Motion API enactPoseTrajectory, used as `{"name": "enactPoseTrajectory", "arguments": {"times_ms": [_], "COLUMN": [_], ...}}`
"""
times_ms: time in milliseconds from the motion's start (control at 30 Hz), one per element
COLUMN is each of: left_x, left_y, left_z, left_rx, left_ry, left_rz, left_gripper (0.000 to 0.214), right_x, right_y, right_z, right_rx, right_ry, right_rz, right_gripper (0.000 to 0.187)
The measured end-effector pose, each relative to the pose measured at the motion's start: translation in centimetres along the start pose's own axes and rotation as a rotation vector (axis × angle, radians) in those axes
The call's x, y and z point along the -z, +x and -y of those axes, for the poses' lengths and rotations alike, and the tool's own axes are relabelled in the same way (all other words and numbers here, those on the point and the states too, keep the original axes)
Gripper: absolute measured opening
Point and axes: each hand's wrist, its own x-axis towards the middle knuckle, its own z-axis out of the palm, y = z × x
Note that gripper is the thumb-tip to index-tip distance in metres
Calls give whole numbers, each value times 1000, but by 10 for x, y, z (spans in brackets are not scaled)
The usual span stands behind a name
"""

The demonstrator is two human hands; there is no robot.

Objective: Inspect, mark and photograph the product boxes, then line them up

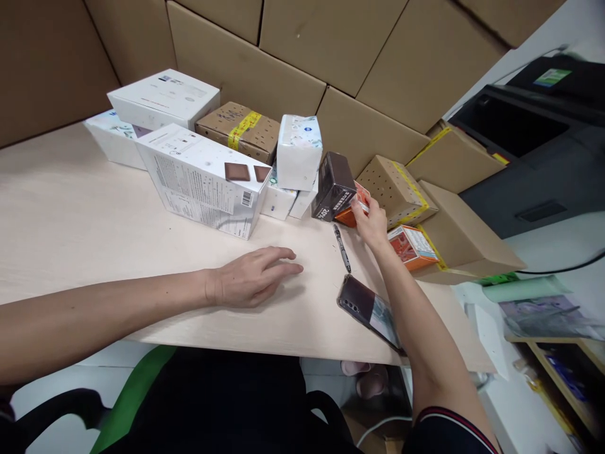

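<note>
My left hand (pixel 255 275) is over the pale table, fingers stretched out, holding nothing. My right hand (pixel 372 222) reaches to a small orange box (pixel 347 218), with thumb and fingers closed around its near end. Touching or just beside that box is a dark brown carton (pixel 334 184) with white print; the contact is partly hidden by my fingers. A grey and black pen (pixel 341 248) lies below them on the table. Nearer to me, a phone (pixel 366 309) rests back side up, partly covered by my right forearm.
White printed boxes (pixel 203 183), a taped brown carton (pixel 241 129) and tissue packs (pixel 299 151) stand at the back left. To the right are a dotted carton (pixel 394 186), another orange box (pixel 412 247) and an open cardboard box (pixel 467 230). Large cartons (pixel 293 57) wall the back.
</note>
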Motion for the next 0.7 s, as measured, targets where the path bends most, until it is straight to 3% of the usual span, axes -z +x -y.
{"name": "enactPoseTrajectory", "arguments": {"times_ms": [200,333,433,600,700], "left_x": [-1,-2,-2,-3,-3], "left_y": [0,-1,-2,-2,-1], "left_z": [1,2,2,2,2], "left_rx": [26,31,34,19,21], "left_ry": [1,-2,-4,-22,-22], "left_rz": [47,51,59,55,54], "left_gripper": [41,41,40,38,37], "right_x": [-20,-18,3,54,73], "right_y": [10,14,20,26,26], "right_z": [-11,-14,-18,-17,-13], "right_rx": [83,111,87,72,-19], "right_ry": [143,218,217,-33,-172], "right_rz": [4,-28,-131,-601,-572], "right_gripper": [72,52,43,30,48]}}
